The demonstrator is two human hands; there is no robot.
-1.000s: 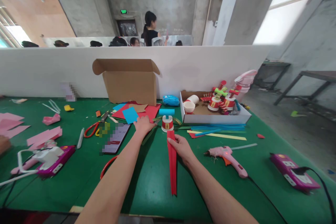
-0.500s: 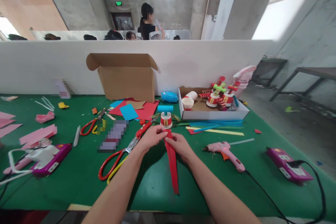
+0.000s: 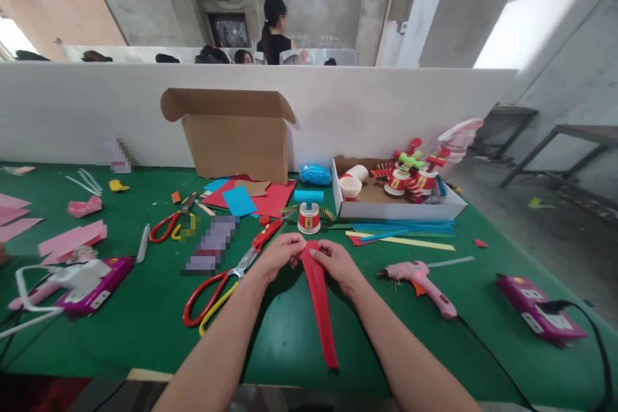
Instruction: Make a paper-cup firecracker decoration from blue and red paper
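Observation:
A long red paper strip (image 3: 321,309) slants down toward me over the green table, its upper end pinched between both hands. My left hand (image 3: 284,254) grips the top left corner with thumb and fingers. On the other side my right hand (image 3: 335,261) pinches the top right edge. Just beyond my fingers stands a paper cup figure (image 3: 309,217) with a red band, yellow-green folded paper arms and a blue paper roll (image 3: 309,196) on top. Large scissors (image 3: 239,272) with red and yellow handles lie left of my left hand.
A pink glue gun (image 3: 425,280) lies at right, near a purple power strip (image 3: 538,309). A white box (image 3: 400,210) holds cups and finished figures. Coloured paper sheets (image 3: 270,203), paper strips (image 3: 405,232) and smaller scissors (image 3: 167,225) lie farther back. Another power strip (image 3: 99,286) is at left.
Both hands stay on the strip's upper end; its lower end has swung slightly right and toward me. The view has shifted a little, and the cup figure now shows more fully beyond my fingers.

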